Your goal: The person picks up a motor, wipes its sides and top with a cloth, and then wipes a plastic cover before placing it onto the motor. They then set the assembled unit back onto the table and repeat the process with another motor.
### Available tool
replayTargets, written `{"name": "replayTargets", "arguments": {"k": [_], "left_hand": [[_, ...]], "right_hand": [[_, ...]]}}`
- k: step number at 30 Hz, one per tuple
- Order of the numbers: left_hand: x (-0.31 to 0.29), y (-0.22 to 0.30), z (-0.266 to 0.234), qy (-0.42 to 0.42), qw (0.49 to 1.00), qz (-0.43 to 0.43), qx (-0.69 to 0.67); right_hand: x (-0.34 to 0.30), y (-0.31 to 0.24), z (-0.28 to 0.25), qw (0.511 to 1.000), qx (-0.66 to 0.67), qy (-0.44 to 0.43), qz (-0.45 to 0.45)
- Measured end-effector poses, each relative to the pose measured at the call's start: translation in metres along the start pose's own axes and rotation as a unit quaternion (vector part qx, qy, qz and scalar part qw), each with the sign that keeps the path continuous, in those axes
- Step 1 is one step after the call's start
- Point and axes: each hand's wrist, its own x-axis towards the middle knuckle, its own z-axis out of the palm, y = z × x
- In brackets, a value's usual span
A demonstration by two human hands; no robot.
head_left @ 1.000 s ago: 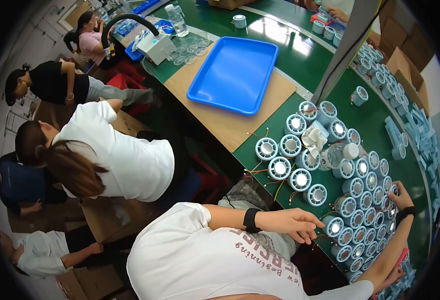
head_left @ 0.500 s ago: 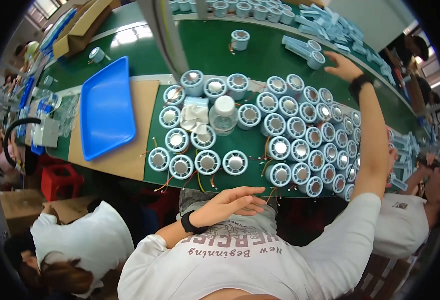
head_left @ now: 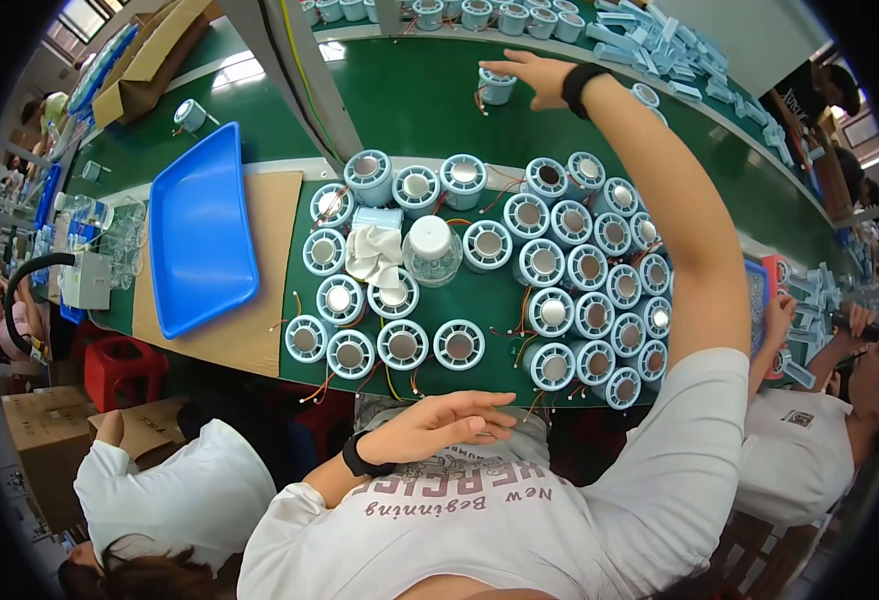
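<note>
A long green work table [head_left: 430, 110] fills the view, with a tan cardboard sheet [head_left: 260, 330] laid on its left part. On that sheet rests a shallow blue plastic tray [head_left: 200, 230], tilted a little. To its right stands a crowd of round pale-blue plastic spools with silvery centres and coloured wire tails [head_left: 560, 270], packed side by side in rows. Among them sit a crumpled white cloth [head_left: 375, 250] and, just beside it, a clear plastic jar with a white lid [head_left: 430, 250].

The right hand [head_left: 530, 72] is stretched far across the table, fingers spread flat and open, gripping nothing; its fingertips are at a lone pale-blue spool [head_left: 496, 87] that stands well apart from the crowd, though actual contact cannot be told. A black wristband [head_left: 574, 88] circles that wrist. The left hand [head_left: 450, 420] hovers at the near table edge, palm down, fingers loosely extended, empty, just below the front row of spools
</note>
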Motion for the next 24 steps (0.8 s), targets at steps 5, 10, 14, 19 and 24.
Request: {"name": "replayTargets", "arguments": {"k": [5, 10, 14, 19, 24], "left_hand": [[-0.009, 0.005, -0.003, 0.027, 1.000, 0.005, 0.010], [-0.018, 0.003, -0.006, 0.062, 0.997, 0.037, 0.005], [-0.019, 0.007, -0.005, 0.055, 0.997, 0.047, 0.015], [-0.029, 0.004, -0.001, 0.044, 0.997, 0.067, 0.013], [-0.028, 0.010, 0.016, 0.016, 0.996, 0.083, -0.033]], "right_hand": [[0.055, 0.033, 0.037, 0.992, -0.118, -0.032, 0.011], [0.042, 0.033, 0.048, 0.993, -0.053, 0.040, 0.097], [0.013, 0.056, 0.046, 0.991, -0.022, 0.051, 0.120], [-0.062, 0.033, -0.011, 0.994, 0.056, 0.071, -0.061], [-0.178, -0.085, -0.083, 0.987, 0.153, -0.005, -0.053]]}}
